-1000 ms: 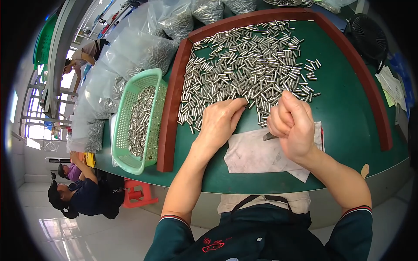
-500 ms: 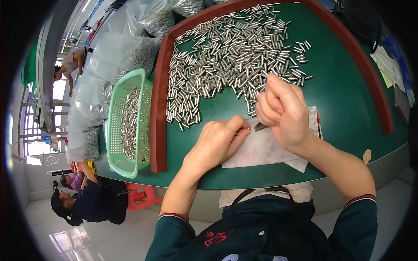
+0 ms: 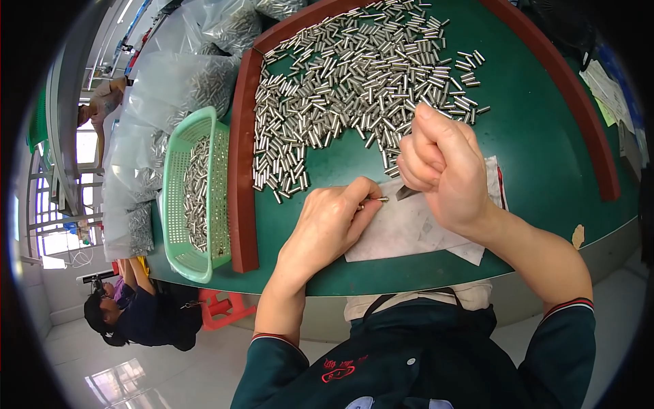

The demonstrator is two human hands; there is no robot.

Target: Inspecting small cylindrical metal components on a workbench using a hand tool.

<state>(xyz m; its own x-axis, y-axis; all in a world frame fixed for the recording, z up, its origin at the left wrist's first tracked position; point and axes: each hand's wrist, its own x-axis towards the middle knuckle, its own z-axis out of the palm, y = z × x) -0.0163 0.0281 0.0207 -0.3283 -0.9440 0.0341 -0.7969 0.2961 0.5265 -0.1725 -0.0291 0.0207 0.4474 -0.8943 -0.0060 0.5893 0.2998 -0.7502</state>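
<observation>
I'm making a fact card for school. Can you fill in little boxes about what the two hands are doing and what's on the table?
Left hand: the left hand pinches one small metal tube at its fingers, resting on the white paper sheet.
Right hand: the right hand grips a small dark tool, its tip close to the tube.
Table: green table with a red-brown raised border.
Pile: many loose metal tubes behind the hands.
Basket: green plastic basket at the left, with more tubes inside.
Bags: clear plastic bags beyond the basket.
</observation>
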